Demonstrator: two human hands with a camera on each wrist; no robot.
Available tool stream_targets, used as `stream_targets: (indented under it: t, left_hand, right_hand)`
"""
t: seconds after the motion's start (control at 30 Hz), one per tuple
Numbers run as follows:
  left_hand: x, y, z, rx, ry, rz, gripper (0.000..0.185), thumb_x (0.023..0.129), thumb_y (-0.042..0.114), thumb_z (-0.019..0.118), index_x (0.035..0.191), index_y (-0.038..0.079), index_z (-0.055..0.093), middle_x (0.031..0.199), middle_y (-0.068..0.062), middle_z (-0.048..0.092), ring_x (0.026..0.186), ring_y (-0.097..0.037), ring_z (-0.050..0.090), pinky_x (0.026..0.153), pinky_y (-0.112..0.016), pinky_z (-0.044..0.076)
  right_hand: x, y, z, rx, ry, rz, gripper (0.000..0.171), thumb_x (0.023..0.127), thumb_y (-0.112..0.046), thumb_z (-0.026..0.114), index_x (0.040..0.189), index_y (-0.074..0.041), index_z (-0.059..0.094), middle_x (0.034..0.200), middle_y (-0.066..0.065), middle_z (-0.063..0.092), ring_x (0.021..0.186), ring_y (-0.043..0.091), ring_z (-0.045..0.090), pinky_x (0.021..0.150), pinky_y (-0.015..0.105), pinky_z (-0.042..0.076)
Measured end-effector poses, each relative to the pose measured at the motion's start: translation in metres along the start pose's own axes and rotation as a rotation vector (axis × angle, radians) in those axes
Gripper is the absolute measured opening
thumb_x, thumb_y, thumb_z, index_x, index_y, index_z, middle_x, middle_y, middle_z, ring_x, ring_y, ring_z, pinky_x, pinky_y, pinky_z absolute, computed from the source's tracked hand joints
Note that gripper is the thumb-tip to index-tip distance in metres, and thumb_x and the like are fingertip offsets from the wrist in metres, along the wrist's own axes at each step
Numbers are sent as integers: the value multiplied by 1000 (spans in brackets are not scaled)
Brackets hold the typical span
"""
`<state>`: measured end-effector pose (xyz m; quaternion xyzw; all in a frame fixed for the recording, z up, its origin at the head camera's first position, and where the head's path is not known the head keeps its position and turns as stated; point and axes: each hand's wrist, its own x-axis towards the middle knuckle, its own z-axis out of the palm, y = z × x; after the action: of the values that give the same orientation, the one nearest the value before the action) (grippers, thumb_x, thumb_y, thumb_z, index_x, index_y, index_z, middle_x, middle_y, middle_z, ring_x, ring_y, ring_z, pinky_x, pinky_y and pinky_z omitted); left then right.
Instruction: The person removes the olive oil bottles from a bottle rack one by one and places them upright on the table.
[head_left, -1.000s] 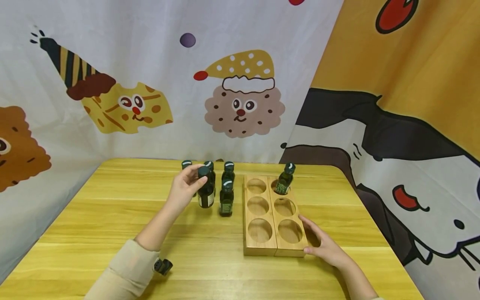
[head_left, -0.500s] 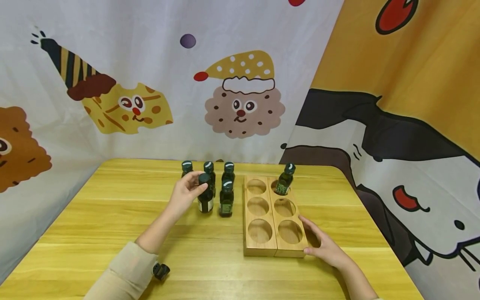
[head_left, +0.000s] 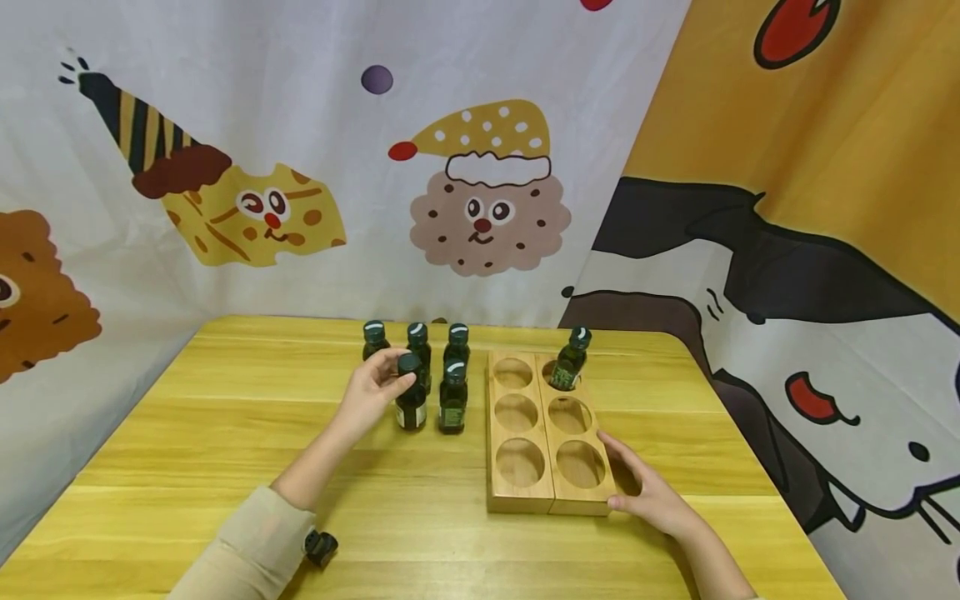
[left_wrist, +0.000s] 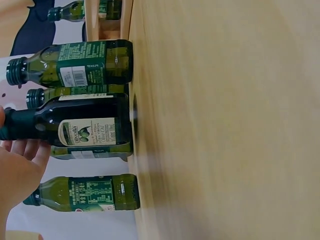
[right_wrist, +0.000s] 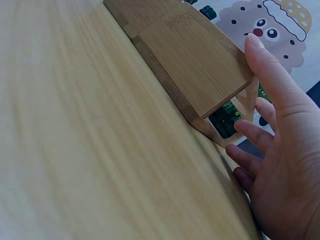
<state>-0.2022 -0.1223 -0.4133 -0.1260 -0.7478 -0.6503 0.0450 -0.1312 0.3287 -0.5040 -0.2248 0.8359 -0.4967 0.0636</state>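
Observation:
Thumb and fingers of my left hand (head_left: 366,393) pinch a dark glass olive oil bottle (head_left: 411,410) by its capped neck. In the left wrist view this bottle (left_wrist: 89,127) is upright relative to the table, its base close over the surface, its pale label showing an olive. My right hand (head_left: 651,497) touches the near right corner of a wooden bottle rack (head_left: 551,492) with round holes in two rows. In the right wrist view the thumb lies at the rack's (right_wrist: 195,60) corner and the relaxed fingers (right_wrist: 255,134) are along its open side.
Several green bottles stand around the held one, the nearest green bottle (head_left: 453,404) just to its right. One more green bottle (head_left: 570,362) leans in the rack's back right hole. The wooden table (head_left: 420,533) ends at a printed curtain (head_left: 300,83).
My left hand has lowered the dark bottle and brought it slightly nearer, beside the front green bottle. The right hand and the rack have stayed in place.

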Motion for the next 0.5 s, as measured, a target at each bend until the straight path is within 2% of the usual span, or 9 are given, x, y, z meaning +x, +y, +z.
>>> stream_targets:
  t: [0.1, 0.17, 0.23, 0.5]
  left_hand:
    - [-3, 5, 1, 9, -3, -7, 36, 90, -2, 64, 124, -7, 54, 107, -23, 62, 97, -27, 57, 79, -22, 49]
    - [-3, 5, 1, 9, -4, -18, 36, 90, -2, 64, 124, -6, 54, 106, -21, 62, 98, -30, 56, 79, -22, 49]
    - [-3, 4, 1, 10, -6, -20, 36, 90, -1, 64, 124, -6, 54, 106, -20, 63, 99, -32, 56, 79, -22, 49]
    - [-3, 3, 0, 19, 7, -15, 36, 89, 0, 66, 123, -6, 55, 107, -20, 63, 99, -29, 57, 82, -23, 48]
  right_hand:
    - [-1, 1, 0, 2, 1, 3, 86, 83, -15, 75, 153, -22, 25, 148, 10, 36, 133, 7, 32, 108, 44, 20]
    - [-1, 2, 0, 5, 1, -4, 86, 83, -15, 75, 153, -22, 25, 148, 10, 37, 133, 7, 32, 106, 26, 20]
    - [-1, 3, 0, 13, 0, -15, 86, 83, -15, 75, 153, -21, 25, 148, 10, 36, 133, 7, 32, 101, 14, 19]
    - [0, 2, 0, 40, -2, -40, 87, 82, -12, 75, 153, -20, 25, 152, 10, 31, 134, 5, 30, 102, 11, 18]
